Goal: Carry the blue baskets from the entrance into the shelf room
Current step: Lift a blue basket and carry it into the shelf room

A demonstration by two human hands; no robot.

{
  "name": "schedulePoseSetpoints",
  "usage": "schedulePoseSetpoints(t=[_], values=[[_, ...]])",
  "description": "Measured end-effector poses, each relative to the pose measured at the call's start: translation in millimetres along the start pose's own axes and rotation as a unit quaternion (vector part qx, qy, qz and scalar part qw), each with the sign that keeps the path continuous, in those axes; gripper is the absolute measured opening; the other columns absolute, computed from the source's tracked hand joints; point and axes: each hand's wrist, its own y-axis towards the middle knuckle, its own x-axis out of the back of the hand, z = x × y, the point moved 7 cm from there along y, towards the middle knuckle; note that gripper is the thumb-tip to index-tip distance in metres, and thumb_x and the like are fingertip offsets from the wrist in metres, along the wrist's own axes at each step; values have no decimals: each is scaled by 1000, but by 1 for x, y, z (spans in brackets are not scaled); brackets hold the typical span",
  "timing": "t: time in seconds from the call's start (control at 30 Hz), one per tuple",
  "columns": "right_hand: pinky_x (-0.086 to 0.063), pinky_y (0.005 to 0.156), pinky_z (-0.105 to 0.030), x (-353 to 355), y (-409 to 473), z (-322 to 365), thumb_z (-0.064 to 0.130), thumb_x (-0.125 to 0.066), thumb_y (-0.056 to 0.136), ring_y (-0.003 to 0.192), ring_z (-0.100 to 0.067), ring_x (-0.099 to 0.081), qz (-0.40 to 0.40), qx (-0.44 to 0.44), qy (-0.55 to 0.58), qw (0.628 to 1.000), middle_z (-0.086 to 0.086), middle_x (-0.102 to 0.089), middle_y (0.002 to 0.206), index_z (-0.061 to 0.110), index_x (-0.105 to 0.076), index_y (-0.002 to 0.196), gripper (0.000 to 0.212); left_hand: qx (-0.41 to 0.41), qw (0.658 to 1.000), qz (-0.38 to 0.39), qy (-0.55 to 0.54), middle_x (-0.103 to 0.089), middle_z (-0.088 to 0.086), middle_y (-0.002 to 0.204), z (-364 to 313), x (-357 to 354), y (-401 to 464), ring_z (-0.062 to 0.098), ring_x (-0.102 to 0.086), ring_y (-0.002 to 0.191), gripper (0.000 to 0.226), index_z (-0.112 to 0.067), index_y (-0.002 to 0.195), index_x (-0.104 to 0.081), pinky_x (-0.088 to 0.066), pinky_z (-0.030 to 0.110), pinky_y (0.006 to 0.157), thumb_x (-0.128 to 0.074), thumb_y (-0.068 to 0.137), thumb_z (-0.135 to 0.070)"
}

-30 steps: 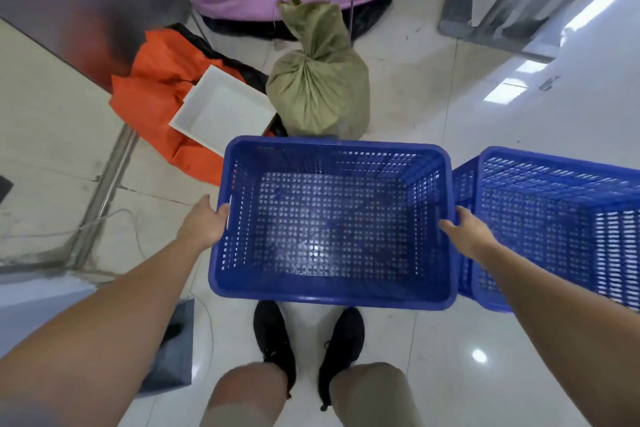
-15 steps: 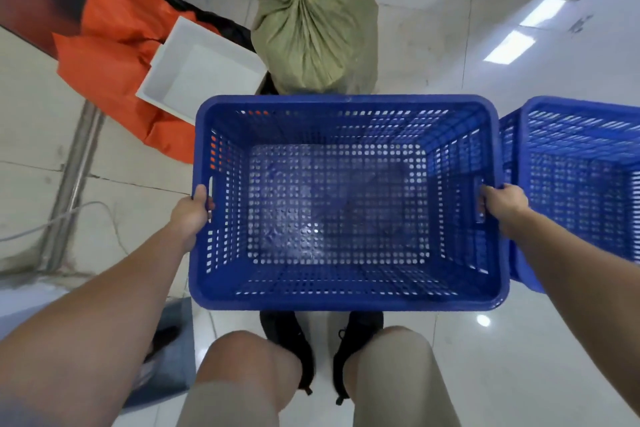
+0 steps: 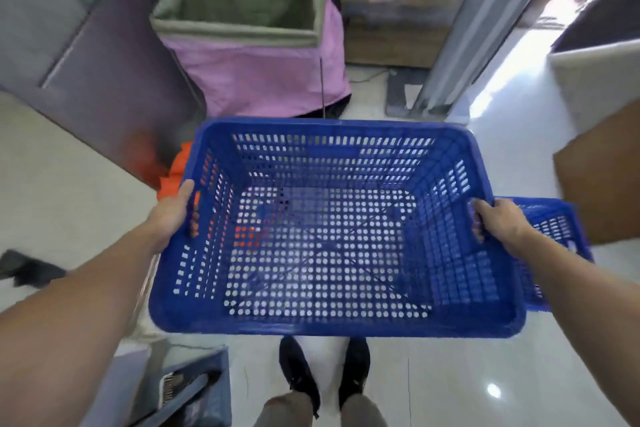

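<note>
An empty blue perforated basket [image 3: 332,326] is held up in front of me, well above the floor and level. My left hand [image 3: 173,215] grips its left side handle, fingers curled through the slot. My right hand [image 3: 498,222] grips the right side handle the same way. A second blue basket [image 3: 557,225] stands on the floor to the right, mostly hidden behind my right arm and the lifted basket.
A pink fabric bin with a green liner [image 3: 256,73] stands straight ahead. An orange bag [image 3: 173,166] lies left of the basket. A grey door frame [image 3: 460,45] and a bright doorway are at the upper right. A brown board [image 3: 602,184] leans at right. My shoes [image 3: 322,371] stand on the glossy white tiles.
I have stood up with the basket, lifting it off the floor. The view has tilted up, so the pink bin and doorway now show. The green sack is hidden.
</note>
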Motion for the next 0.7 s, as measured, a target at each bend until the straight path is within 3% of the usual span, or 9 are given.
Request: schedulePoseSetpoints(t=[0.17, 0.23, 0.33, 0.43, 0.5, 0.57, 0.7], values=[[-47, 41, -26, 121, -86, 72, 33, -54, 99, 37, -24, -53, -83, 52, 36, 995, -16, -58, 58, 0, -57, 77, 39, -133, 991, 26, -3, -46, 12, 62, -145, 22, -58, 23, -38, 42, 52, -10, 73, -54, -38, 28, 44, -43, 103, -51], [-55, 52, -32, 168, -118, 89, 48, -52, 95, 46, -28, -61, -136, 69, 53, 987, -18, -61, 56, 1, -59, 68, 54, -187, 981, 49, -4, -45, 15, 61, -198, 21, -76, 24, -39, 42, 54, -7, 74, -54, -39, 27, 41, -43, 102, -53], [-46, 57, -30, 235, -175, 100, 49, -41, 104, 60, -33, -55, -220, 71, 101, 968, -18, -58, 64, -2, -60, 71, 64, -243, 966, 86, -27, -45, 15, 60, -269, 15, -104, 24, -39, 42, 62, -6, 80, -55, -39, 33, 49, -44, 94, -66], [-44, 67, -39, 288, -228, 86, 57, -32, 104, 61, -32, -56, -304, 60, 148, 939, -20, -60, 67, -1, -60, 67, 75, -286, 949, 127, -38, -40, 7, 49, -328, 1, -144, 21, -34, 43, 66, -5, 81, -58, -36, 33, 51, -38, 99, -66], [-44, 54, -39, 314, -267, 65, 57, -32, 104, 48, -30, -52, -326, 59, 175, 927, -17, -56, 57, 1, -57, 64, 74, -302, 939, 160, -31, -38, 4, 46, -362, -15, -173, 20, -32, 41, 67, -6, 80, -56, -37, 31, 49, -35, 98, -68], [-41, 43, -33, 333, -299, 36, 60, -33, 102, 39, -27, -45, -332, 68, 216, 916, -17, -49, 54, 1, -57, 72, 71, -302, 932, 203, -14, -37, 5, 50, -384, -36, -201, 19, -30, 37, 66, -10, 78, -50, -38, 28, 46, -33, 96, -71], [-37, 37, -29, 356, -386, -35, 54, -33, 105, 33, -23, -39, -379, 43, 247, 891, -17, -43, 53, 2, -51, 67, 66, -309, 905, 292, 32, -37, 5, 50, -402, -96, -262, 19, -29, 37, 67, -10, 78, -46, -38, 28, 45, -33, 95, -73]])
